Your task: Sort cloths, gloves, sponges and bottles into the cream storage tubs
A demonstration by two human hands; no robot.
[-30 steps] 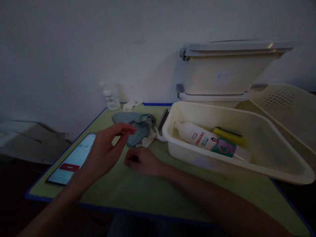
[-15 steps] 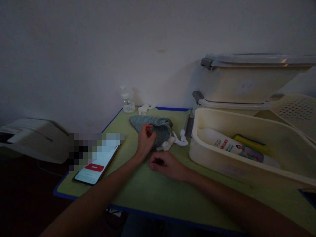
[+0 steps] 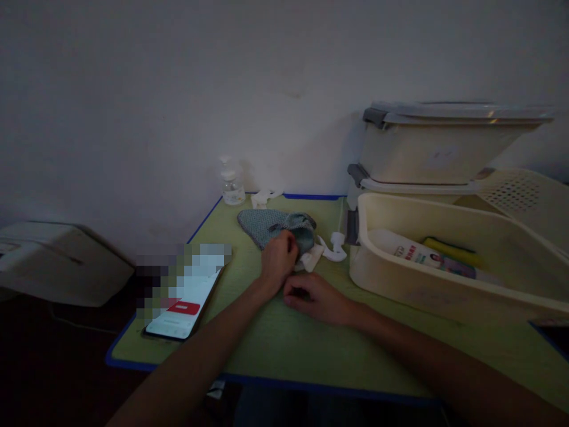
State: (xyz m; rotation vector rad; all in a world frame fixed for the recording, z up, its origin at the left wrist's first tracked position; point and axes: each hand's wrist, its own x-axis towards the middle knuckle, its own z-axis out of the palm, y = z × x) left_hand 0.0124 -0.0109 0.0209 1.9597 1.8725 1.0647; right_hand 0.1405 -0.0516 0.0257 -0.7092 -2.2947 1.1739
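A grey-green woven cloth (image 3: 262, 225) lies bunched on the table, its right part folded up. Against its near edge is my left hand (image 3: 278, 261), fingers curled closed; what they pinch, if anything, is hidden. Close by on the near right rests my right hand (image 3: 317, 299), loosely closed on its side, with a dark hollow between thumb and fingers and nothing visible in it. A crumpled whitish piece, maybe tissue (image 3: 310, 259), pokes out beside the cloth. Just right of that lies a white plastic piece shaped like a pump head (image 3: 336, 246).
A lit phone (image 3: 191, 296) lies at the left of the green table (image 3: 284, 356). A clear pump bottle (image 3: 233, 188) and white scraps (image 3: 263, 197) are at the back. On the right, a cream bin (image 3: 400, 287) holds a white bottle (image 3: 406, 246); lidded boxes (image 3: 422, 148) stack behind.
My left hand has shifted right and down along the cloth, its fingers now against the near edge. My right hand keeps its curled pose. The whole view has shifted slightly.
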